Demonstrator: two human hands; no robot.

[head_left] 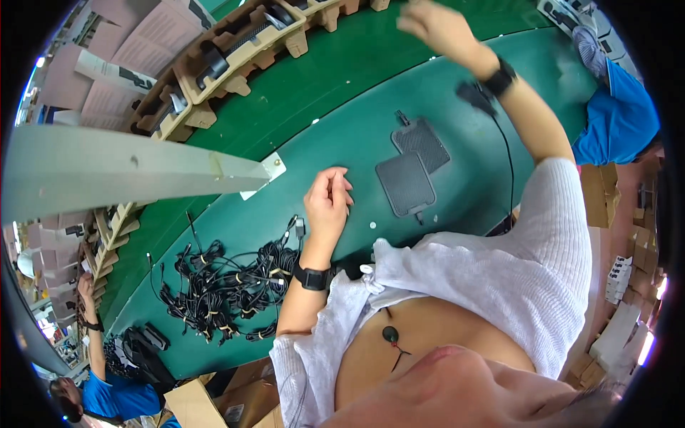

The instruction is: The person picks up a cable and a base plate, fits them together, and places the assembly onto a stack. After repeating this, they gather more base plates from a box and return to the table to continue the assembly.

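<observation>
A green table [335, 139] lies below the left hand [328, 201]; a pale post [143, 171] stands to its left; black cables [228, 289] heap beside its wrist; two dark pads [406, 184] overlap on its right; its fingers curl loosely; the right hand [437, 28] stretches forward, blurred; I cannot tell either's grip.

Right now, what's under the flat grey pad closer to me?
The flat grey pad overlaps a second grey pad, whose far part shows beyond it. The covered part, and anything else underneath, can't be seen.
</observation>
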